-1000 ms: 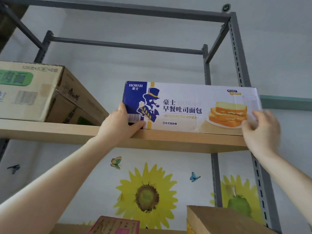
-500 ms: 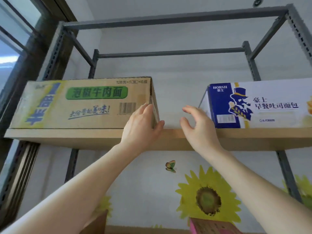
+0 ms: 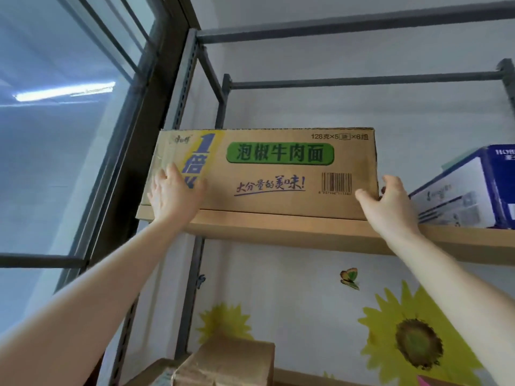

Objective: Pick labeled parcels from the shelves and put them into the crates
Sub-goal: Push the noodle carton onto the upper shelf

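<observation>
A long brown cardboard box (image 3: 278,176) with a green label and a barcode sits on the top wooden shelf (image 3: 306,232), its front face toward me. My left hand (image 3: 172,193) lies flat against the box's front near its left end, fingers straight. My right hand (image 3: 387,201) grips the box's lower right corner, thumb on the front and fingers curled round the side. Both arms reach up from below.
A blue and white box (image 3: 471,190) stands on the same shelf just right of my right hand. Grey metal shelf uprights (image 3: 184,87) and a dark window frame (image 3: 133,135) are on the left. Brown cardboard boxes (image 3: 223,363) sit on the lower shelf.
My view has swung left from the blue and white box. My left hand slid from the brown box's right end to its left end; my right hand moved onto its right corner.
</observation>
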The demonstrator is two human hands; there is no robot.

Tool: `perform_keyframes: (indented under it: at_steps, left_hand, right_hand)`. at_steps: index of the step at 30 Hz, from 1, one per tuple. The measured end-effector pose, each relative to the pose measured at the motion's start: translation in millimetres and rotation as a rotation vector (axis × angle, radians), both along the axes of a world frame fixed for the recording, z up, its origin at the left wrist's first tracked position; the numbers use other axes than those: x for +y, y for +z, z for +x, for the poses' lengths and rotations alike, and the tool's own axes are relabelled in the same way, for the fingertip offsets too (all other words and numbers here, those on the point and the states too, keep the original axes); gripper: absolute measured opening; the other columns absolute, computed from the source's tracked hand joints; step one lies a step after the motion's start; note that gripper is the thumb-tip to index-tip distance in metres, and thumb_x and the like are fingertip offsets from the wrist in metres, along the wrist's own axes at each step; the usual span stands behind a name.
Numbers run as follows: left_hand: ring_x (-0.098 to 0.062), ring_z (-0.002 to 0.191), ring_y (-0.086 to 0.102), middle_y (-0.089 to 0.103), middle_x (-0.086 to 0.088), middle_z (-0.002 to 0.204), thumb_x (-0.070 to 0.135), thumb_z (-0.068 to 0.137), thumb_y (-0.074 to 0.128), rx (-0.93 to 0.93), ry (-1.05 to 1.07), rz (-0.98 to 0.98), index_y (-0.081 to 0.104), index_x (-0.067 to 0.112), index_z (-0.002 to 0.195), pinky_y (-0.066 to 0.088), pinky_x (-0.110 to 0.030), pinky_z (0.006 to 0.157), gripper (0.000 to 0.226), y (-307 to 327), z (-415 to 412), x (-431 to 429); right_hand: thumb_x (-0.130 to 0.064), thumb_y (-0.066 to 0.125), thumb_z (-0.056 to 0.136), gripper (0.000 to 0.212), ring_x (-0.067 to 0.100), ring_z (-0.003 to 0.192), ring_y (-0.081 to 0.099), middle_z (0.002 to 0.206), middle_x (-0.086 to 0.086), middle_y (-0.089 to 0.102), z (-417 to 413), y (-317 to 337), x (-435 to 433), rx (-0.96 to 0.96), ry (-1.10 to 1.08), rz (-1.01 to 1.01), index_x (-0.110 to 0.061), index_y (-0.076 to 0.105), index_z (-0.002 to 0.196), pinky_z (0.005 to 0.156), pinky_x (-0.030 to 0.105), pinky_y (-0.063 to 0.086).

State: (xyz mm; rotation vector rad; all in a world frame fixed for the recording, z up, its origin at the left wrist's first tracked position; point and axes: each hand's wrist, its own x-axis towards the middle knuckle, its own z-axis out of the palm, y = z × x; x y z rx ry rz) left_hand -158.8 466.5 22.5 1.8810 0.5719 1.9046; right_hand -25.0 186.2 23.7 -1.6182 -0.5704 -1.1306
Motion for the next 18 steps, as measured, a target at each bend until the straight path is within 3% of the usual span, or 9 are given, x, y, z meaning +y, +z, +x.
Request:
perform_keyframes:
  at_steps: [4,7,9,11,15,18]
  left_hand:
    - [-0.040,0.125,0.038,0.040,-0.024,0.135,0.050,0.083,0.054,0.006,-0.052,-0.205,0.035,0.001,0.130,0.033,-0.052,0.103,0.071,9.4,-2.0,43.1]
    - [-0.039,0.111,0.050,0.049,-0.022,0.126,0.057,0.080,0.055,-0.002,-0.139,-0.276,0.038,0.002,0.127,0.045,-0.044,0.087,0.075,8.1,1.8,62.7]
    - [-0.034,0.102,0.054,0.054,-0.019,0.120,0.058,0.079,0.056,-0.003,-0.168,-0.256,0.041,0.003,0.125,0.043,-0.038,0.073,0.074,6.1,2.6,70.3]
    - [-0.029,0.093,0.054,0.056,-0.016,0.115,0.057,0.078,0.059,-0.011,-0.196,-0.243,0.043,0.004,0.123,0.041,-0.036,0.067,0.072,6.0,-0.2,75.5]
    - [-0.023,0.084,0.050,0.054,-0.009,0.101,0.060,0.075,0.061,-0.023,-0.252,-0.233,0.046,0.005,0.120,0.036,-0.028,0.055,0.073,5.6,-14.9,80.2]
    - [-0.022,0.085,0.051,0.058,-0.012,0.106,0.060,0.073,0.063,-0.034,-0.286,-0.207,0.048,0.004,0.118,0.035,-0.027,0.053,0.074,3.7,-31.9,80.0]
  right_hand:
    - [-0.028,0.053,0.089,0.051,0.026,0.099,0.050,0.126,0.012,0.055,4.8,4.7,5.2,-0.010,0.047,0.020,-0.008,0.036,0.134,0.076,0.028,0.032]
    - [-0.027,0.053,0.090,0.049,0.016,0.089,0.043,0.122,0.006,0.056,6.1,5.3,7.1,-0.026,0.094,0.021,-0.012,0.037,0.134,0.074,0.027,0.033]
    - [-0.028,0.053,0.089,0.047,0.015,0.088,0.043,0.114,0.001,0.055,5.0,4.6,7.4,-0.018,0.106,0.027,-0.013,0.039,0.132,0.072,0.026,0.032]
    - [-0.030,0.052,0.089,0.046,0.015,0.089,0.045,0.113,-0.001,0.056,1.3,4.4,8.4,0.002,0.128,0.036,-0.015,0.040,0.131,0.068,0.026,0.034]
    - [-0.032,0.051,0.091,0.049,0.015,0.098,0.045,0.126,0.001,0.053,-16.0,4.4,9.7,0.037,0.186,0.101,-0.015,0.037,0.135,0.082,0.030,0.037]
    - [-0.033,0.051,0.089,0.047,0.018,0.099,0.050,0.119,0.000,0.056,-37.7,3.7,7.7,0.030,0.156,0.147,-0.016,0.041,0.132,0.083,0.033,0.040]
